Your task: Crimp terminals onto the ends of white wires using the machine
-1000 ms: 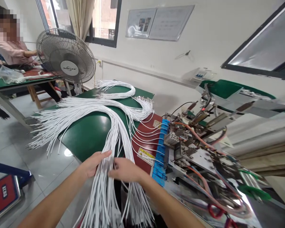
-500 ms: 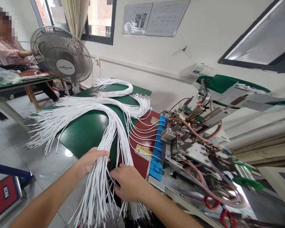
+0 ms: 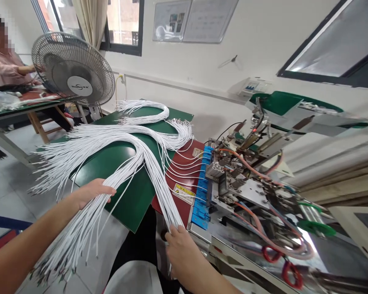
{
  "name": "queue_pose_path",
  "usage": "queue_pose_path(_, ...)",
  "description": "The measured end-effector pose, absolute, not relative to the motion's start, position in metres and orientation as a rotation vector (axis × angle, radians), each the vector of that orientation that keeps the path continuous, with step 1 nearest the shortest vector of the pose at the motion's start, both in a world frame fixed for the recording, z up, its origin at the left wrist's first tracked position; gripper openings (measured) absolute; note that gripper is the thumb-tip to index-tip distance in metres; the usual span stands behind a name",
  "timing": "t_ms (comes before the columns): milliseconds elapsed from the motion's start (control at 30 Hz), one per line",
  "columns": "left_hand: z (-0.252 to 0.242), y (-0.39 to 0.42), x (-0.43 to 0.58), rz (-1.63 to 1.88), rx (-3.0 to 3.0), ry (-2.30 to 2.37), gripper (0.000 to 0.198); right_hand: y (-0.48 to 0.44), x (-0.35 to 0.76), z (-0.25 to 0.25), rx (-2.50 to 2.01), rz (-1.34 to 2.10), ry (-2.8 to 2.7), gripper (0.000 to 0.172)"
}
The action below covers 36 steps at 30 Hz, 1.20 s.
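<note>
A large hank of white wires (image 3: 131, 141) lies bent across the green table (image 3: 135, 204) and splits into two bundles toward me. My left hand (image 3: 93, 194) is closed round the left bundle, whose loose ends (image 3: 58, 261) hang over the floor. Near the machine's front edge, my right hand (image 3: 184, 251) grips the right bundle (image 3: 161, 183), and its lower end is mostly hidden by that hand. Behind lie a looped bundle of white wires (image 3: 180, 134) and a smaller curved one (image 3: 159, 114).
A machine with a blue wire holder (image 3: 202, 188) stands at right, several single wires running into it over a red plate (image 3: 187, 163). A fan (image 3: 76, 69) stands beyond the table. A co-worker (image 3: 6, 69) sits at another table at far left.
My hands have moved apart, parting the wires into two bundles. The left hand went left and the right hand went right and down, now closed round its bundle.
</note>
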State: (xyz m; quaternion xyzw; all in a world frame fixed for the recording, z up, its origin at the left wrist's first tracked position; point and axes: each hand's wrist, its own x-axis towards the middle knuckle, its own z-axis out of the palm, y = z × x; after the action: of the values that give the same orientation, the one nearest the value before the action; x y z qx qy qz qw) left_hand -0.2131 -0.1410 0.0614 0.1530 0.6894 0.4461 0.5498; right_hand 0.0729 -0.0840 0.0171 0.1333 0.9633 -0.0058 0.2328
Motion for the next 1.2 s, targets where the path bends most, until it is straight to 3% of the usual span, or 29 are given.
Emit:
queue_pose_path(167, 0.045, -0.144, -0.2, 0.977, 0.495, 1.627, 0.036, -0.082, 0.071, 0.038, 0.43, -0.246, 2.674, 0.053)
queue_pose_path(400, 0.04, -0.143, -0.191, 0.996, 0.507, 1.597, 0.045, -0.072, 0.068, 0.054, 0.423, -0.415, 2.716, 0.031)
queue_pose_path(700, 0.034, -0.131, -0.16, 1.093, 0.369, 1.336, 0.031, -0.066, 0.075, 0.057, 0.453, -0.577, 2.749, 0.028)
queue_pose_path(800, 0.03, -0.127, -0.156, 1.11, 0.332, 1.315, 0.033, -0.064, 0.077, 0.057, 0.629, -0.807, 2.774, 0.028)
queue_pose_path(1033, 0.026, -0.126, -0.153, 1.117, 0.315, 1.32, 0.031, -0.05, 0.035, 0.024, 1.271, -1.844, 2.512, 0.039)
queue_pose_path(1200, 0.025, -0.122, -0.146, 1.138, 0.302, 1.323, 0.028, -0.051, -0.003, 0.008, 1.371, -1.901, 2.358, 0.043)
